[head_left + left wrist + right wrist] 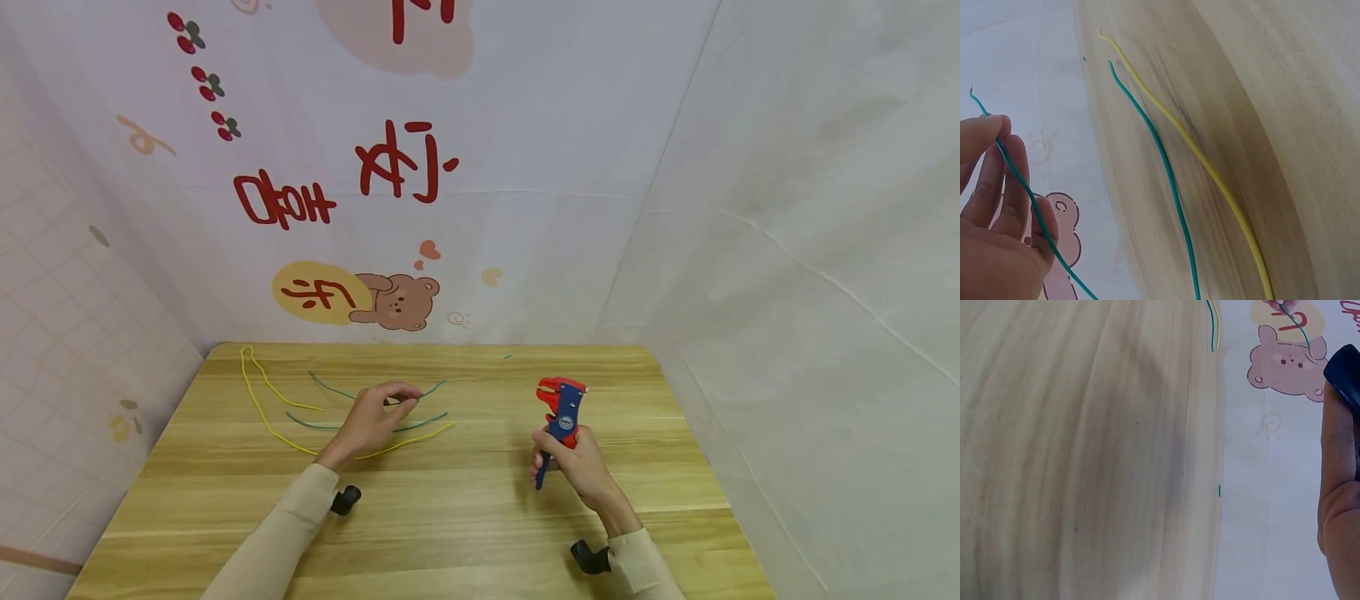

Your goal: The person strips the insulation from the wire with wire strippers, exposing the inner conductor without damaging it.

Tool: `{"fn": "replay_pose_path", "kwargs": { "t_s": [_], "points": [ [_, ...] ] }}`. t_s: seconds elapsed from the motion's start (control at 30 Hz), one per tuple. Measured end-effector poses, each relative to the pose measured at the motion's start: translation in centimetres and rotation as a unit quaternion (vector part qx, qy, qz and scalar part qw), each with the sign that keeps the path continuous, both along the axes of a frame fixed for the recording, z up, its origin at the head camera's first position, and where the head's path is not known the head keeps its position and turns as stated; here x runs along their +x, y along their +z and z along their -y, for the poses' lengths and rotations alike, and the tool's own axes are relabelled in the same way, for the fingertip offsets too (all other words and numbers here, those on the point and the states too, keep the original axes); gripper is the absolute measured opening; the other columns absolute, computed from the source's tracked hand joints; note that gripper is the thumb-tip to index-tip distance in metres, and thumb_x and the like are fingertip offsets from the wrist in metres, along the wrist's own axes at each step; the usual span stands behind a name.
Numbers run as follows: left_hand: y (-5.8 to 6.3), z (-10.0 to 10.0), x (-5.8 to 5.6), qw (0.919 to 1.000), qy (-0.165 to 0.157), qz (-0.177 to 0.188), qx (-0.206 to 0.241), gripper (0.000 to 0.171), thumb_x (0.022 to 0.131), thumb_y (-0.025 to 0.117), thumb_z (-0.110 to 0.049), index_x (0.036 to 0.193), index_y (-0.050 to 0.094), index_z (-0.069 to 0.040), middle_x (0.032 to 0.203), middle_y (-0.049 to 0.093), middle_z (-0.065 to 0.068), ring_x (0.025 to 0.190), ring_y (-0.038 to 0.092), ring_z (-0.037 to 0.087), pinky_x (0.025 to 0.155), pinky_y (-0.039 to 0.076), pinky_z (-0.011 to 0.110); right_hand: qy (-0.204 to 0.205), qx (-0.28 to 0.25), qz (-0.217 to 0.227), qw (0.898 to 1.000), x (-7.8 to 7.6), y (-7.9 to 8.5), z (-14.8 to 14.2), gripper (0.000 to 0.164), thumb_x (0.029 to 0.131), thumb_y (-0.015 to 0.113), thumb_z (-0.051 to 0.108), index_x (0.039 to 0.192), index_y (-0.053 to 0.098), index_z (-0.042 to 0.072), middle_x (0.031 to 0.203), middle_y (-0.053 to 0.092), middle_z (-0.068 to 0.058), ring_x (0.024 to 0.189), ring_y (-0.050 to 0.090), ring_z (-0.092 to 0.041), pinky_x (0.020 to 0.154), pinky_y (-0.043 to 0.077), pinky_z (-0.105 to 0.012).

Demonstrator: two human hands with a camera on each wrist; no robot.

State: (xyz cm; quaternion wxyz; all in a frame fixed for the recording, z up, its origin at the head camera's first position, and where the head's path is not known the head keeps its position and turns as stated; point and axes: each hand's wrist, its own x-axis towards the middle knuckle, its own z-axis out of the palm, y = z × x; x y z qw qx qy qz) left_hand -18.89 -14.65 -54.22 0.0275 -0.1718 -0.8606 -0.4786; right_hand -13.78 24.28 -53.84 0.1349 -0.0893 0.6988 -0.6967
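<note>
My left hand [372, 421] pinches a green wire [1020, 180] between thumb and fingertips, raised above the table. The wire's short upper end sticks out past the fingers, with a thin tip that looks bare; its rest runs down across the palm. Below the hand lie a second green wire [1169, 172] and a yellow wire [1213, 170], side by side on the table. In the head view my right hand [583, 468] grips a blue and red wire stripper [567, 408] by its handles, jaws pointing up and away. No wire sits in the jaws.
A wooden table [465, 517] meets a printed white cloth wall [540, 250] at its far edge. One small green scrap [507, 357] lies near that edge. The yellow wire bends back in a loop at the far left.
</note>
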Motion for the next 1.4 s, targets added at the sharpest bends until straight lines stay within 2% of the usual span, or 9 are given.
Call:
{"fn": "replay_pose_path", "kwargs": {
  "t_s": [0.13,0.27,0.57,0.8,0.93,1.1,1.27,1.4],
  "points": [
    [-0.2,-0.1,-0.2,0.9999,0.003,0.004,-0.009,0.019,0.111,0.072,-0.007,0.126,0.083,-0.012,0.125,0.083,0.015,0.112,0.077,0.025,0.107,0.060,0.058,0.004,-0.003,-0.005,1.000,0.0,-0.1,0.0,0.033,0.117,0.062,0.016,0.108,0.058,-0.016,0.077,0.073,-0.002,0.070,0.077,-0.018,0.075,0.072,-0.049],
    [-0.4,-0.1,-0.5,0.9998,0.004,0.005,-0.017,0.020,0.111,0.072,-0.007,0.126,0.083,-0.012,0.126,0.083,0.015,0.111,0.075,0.023,0.105,0.060,0.052,0.002,-0.004,0.000,1.000,0.0,-0.4,-0.1,0.038,0.117,0.065,0.020,0.109,0.058,-0.016,0.078,0.073,-0.002,0.071,0.077,-0.018,0.076,0.072,-0.049],
    [-1.0,0.0,-1.4,0.9989,-0.014,0.041,-0.016,0.023,0.112,0.071,-0.007,0.131,0.082,-0.010,0.128,0.083,0.016,0.114,0.074,0.021,0.104,0.059,0.043,-0.003,-0.007,0.007,1.000,0.1,-0.6,-0.3,0.032,0.116,0.067,0.024,0.106,0.062,-0.006,0.079,0.073,-0.002,0.072,0.079,-0.019,0.077,0.072,-0.051],
    [-1.2,0.1,-1.8,0.9986,-0.020,0.044,-0.021,0.023,0.111,0.069,-0.003,0.131,0.080,-0.004,0.125,0.082,0.019,0.112,0.075,0.024,0.102,0.061,0.038,-0.004,-0.008,0.011,1.000,0.2,-0.8,-0.4,0.038,0.115,0.068,0.025,0.110,0.059,-0.012,0.079,0.073,-0.003,0.072,0.078,-0.020,0.078,0.072,-0.051],
    [-1.4,0.2,-2.0,0.9983,-0.021,0.050,-0.022,0.023,0.111,0.069,-0.001,0.131,0.080,-0.002,0.126,0.082,0.019,0.116,0.077,0.029,0.102,0.063,0.042,-0.008,-0.010,0.015,1.000,0.2,-0.8,-0.4,0.035,0.115,0.068,0.026,0.109,0.061,-0.008,0.080,0.073,-0.003,0.073,0.079,-0.020,0.078,0.072,-0.050],
    [-1.7,0.3,-2.3,0.9979,-0.019,0.058,-0.023,0.023,0.111,0.068,0.001,0.130,0.080,-0.001,0.126,0.082,0.019,0.119,0.078,0.034,0.103,0.064,0.051,-0.014,-0.016,0.014,1.000,0.2,-0.8,-0.4,0.041,0.116,0.067,0.026,0.111,0.059,-0.013,0.080,0.074,-0.003,0.074,0.079,-0.020,0.079,0.072,-0.049],
    [-1.9,0.2,-2.6,0.9973,-0.015,0.065,-0.030,0.023,0.110,0.067,0.002,0.129,0.080,-0.001,0.127,0.083,0.019,0.120,0.077,0.034,0.103,0.064,0.051,-0.018,-0.016,0.016,1.000,0.3,-0.8,-0.4,0.044,0.116,0.066,0.025,0.112,0.057,-0.017,0.081,0.074,-0.003,0.074,0.079,-0.020,0.079,0.072,-0.048],
    [-2.0,0.0,-2.8,0.9968,-0.021,0.069,-0.032,0.023,0.110,0.067,0.003,0.129,0.080,0.001,0.127,0.083,0.020,0.119,0.077,0.035,0.103,0.064,0.051,-0.020,-0.017,0.015,1.000,0.3,-0.8,-0.4,0.040,0.116,0.066,0.023,0.113,0.058,-0.016,0.081,0.074,-0.004,0.075,0.079,-0.024,0.081,0.071,-0.055]
  ]
}}
